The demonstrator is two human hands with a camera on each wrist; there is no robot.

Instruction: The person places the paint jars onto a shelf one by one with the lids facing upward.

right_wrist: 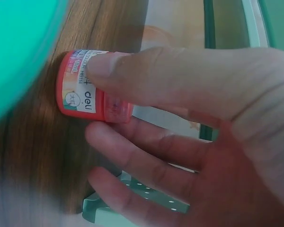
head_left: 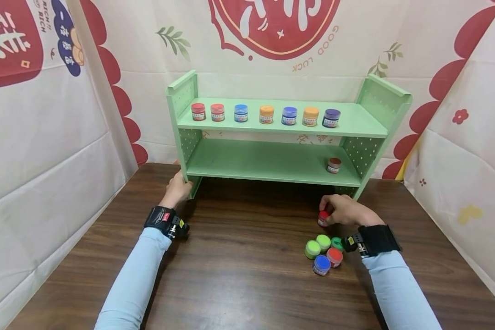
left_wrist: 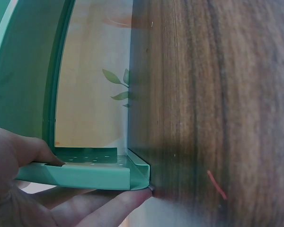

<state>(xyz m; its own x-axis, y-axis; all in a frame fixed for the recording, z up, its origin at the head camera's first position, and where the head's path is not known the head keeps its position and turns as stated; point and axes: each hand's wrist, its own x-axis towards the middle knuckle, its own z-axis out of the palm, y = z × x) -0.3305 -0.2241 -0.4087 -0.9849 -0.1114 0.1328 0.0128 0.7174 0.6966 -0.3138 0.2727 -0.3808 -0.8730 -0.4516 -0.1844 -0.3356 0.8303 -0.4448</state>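
A green two-tier shelf (head_left: pixel 272 158) stands at the back of the table. My left hand (head_left: pixel 177 188) grips the lower left side panel (left_wrist: pixel 85 176), the thumb on its inner face and the fingers behind it. My right hand (head_left: pixel 348 210) pinches a small red paint jar (right_wrist: pixel 85 85) between thumb and fingers, near the tabletop below the shelf's right end. Whether the jar touches the table I cannot tell. Closer to me stand a blue jar (head_left: pixel 321 265), a red jar (head_left: pixel 334 257), a light green jar (head_left: pixel 312 249), another light green jar (head_left: pixel 323 243) and a green jar (head_left: pixel 337 243).
Along the top tier runs a row of several jars, from a red jar (head_left: pixel 198 112) at left to a dark purple jar (head_left: pixel 331 118) at right. One dark red jar (head_left: pixel 333 165) sits at the right of the lower tier. Printed cloth (head_left: pixel 272 85) hangs behind the wooden table (head_left: pixel 231 256).
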